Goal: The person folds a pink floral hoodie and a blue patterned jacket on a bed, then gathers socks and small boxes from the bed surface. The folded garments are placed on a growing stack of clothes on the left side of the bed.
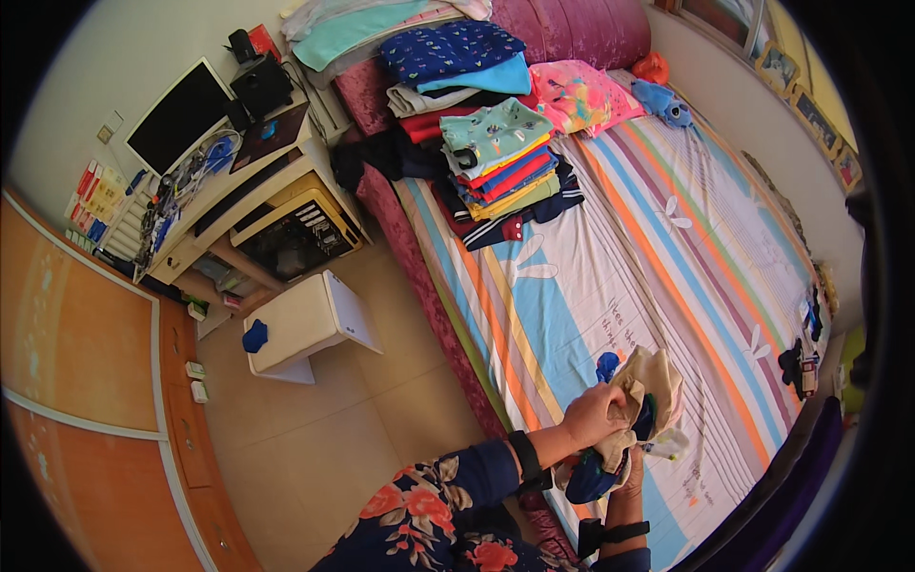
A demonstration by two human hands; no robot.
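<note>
Low over the near part of the bed, my two hands hold a crumpled bundle of clothes. My left hand [593,416] is closed, pinching a beige garment [652,379]. Below it, my right hand [627,481] comes up under the bundle; its fingers are mostly hidden behind the cloth. A dark blue garment [589,480] hangs from the bundle between my hands, and a pale whitish piece of cloth [669,444] sticks out on the right. Just beyond my left hand, a small bright blue piece of cloth [607,366] shows on the striped sheet [562,315].
A stack of folded clothes [505,162] stands at the bed's far left, with a pink pillow [581,95] and blue plush toy [661,102] beyond. Left of the bed are a white stool [303,319] and a desk with a monitor [179,114]. Small dark items [796,367] lie along the right edge.
</note>
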